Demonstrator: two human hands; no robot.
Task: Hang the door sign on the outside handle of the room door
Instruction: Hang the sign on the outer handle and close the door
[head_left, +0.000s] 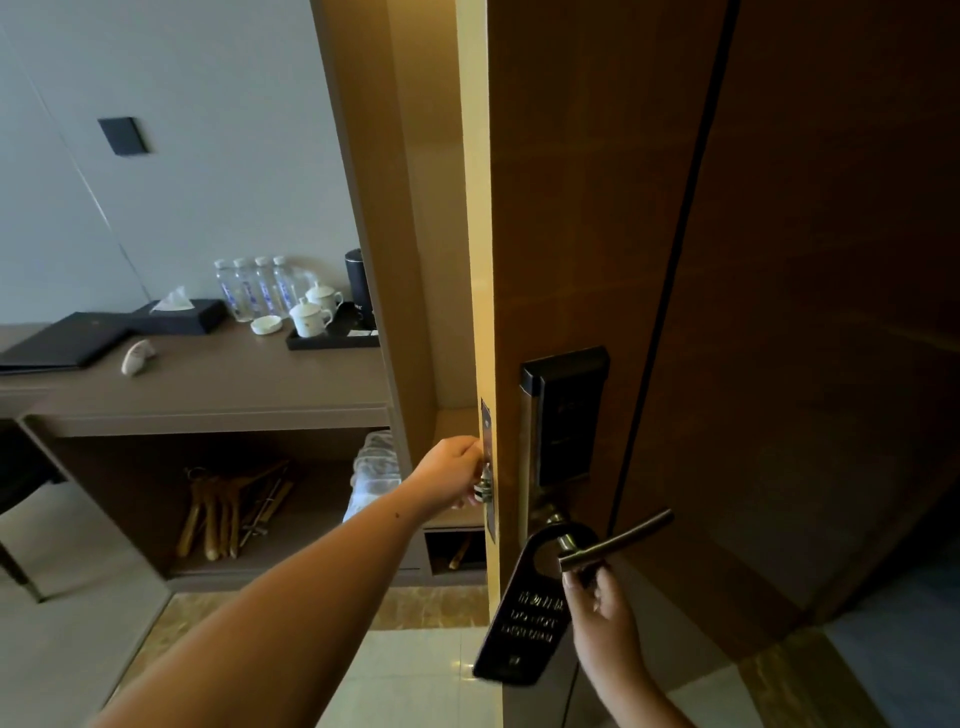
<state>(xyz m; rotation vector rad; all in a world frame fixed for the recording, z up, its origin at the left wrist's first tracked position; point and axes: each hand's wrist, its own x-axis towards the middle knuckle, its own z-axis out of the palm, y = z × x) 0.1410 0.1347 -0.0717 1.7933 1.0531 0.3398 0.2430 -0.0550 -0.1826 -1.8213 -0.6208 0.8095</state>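
The brown room door (779, 234) stands open, its edge toward me. A black door sign (524, 618) with white lettering hangs tilted, its hook looped over the metal lever handle (615, 540) below the black electronic lock (563, 415). My right hand (605, 613) pinches the sign's right edge just under the lever. My left hand (452, 473) reaches round the door's edge and grips the inside handle (483, 488), mostly hidden behind the door edge.
A brown desk (208, 395) at the left carries water bottles (254, 286), white lidded cups (311, 312), a black tissue box (182, 314) and a black folder (62, 343). Wooden hangers (228, 509) lie on the shelf below. Pale floor tiles (415, 675) lie underfoot.
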